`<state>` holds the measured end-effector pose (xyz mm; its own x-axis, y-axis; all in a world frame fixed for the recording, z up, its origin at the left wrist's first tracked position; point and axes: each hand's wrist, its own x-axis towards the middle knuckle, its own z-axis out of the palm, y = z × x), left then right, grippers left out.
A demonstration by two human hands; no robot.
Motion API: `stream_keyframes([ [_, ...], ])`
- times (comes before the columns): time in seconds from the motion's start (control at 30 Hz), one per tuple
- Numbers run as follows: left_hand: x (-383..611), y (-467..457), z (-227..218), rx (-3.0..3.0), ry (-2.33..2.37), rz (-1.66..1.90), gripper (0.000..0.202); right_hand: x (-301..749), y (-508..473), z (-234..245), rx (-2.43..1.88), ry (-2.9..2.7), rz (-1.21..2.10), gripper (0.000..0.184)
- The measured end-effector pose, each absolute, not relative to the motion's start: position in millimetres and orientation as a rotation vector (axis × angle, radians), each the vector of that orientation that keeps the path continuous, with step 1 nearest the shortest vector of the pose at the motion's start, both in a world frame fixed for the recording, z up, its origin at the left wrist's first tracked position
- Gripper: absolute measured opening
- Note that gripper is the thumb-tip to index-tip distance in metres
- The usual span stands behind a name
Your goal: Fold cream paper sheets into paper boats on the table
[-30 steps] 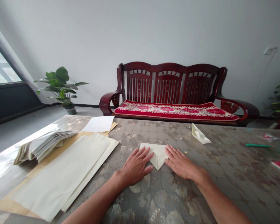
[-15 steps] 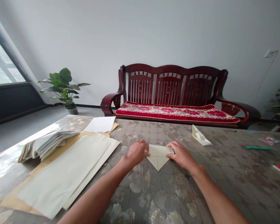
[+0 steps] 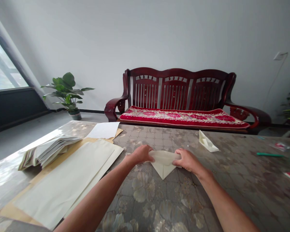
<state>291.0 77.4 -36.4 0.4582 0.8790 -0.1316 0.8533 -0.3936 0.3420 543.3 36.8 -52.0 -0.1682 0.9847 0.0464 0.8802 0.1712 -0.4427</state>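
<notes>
Cream triangular folded paper (image 3: 163,168) pinched at both upper corners, my left grip (image 3: 143,154) and right grip (image 3: 188,160); far fingertips hidden, apparently behind it.

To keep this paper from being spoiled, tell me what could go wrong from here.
The left hand and right hand grip opposite ends of the folded paper; an uneven pull might skew its creases or tear it.

The left forearm appears close to the large pale sheets; a sideways sweep could shift them.
</notes>
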Motion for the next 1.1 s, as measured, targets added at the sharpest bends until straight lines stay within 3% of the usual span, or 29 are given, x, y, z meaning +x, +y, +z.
stream_keyframes([
  [0.1,289,66,-29,2.439,1.533,0.363,0.013,539,32,-41,-1.669,-2.042,0.15,0.002],
  [0.23,284,51,-32,2.755,1.451,0.806,0.023,532,22,-33,-1.458,-2.106,-0.256,0.016],
  [0.37,282,45,-51,2.933,1.378,0.733,0.03,523,15,-47,-1.408,-2.269,-0.391,0.023],
  [0.63,284,37,-56,2.993,1.25,0.323,0.011,521,13,-67,-1.381,-2.471,-0.372,0.029],
  [0.73,284,29,-53,2.953,1.232,0.312,0.02,521,9,-66,-1.407,-2.5,-0.333,0.028],
  [1.1,274,26,-69,2.78,1.184,0.475,0.024,539,10,-61,-1.444,-2.451,0.049,0.036],
])
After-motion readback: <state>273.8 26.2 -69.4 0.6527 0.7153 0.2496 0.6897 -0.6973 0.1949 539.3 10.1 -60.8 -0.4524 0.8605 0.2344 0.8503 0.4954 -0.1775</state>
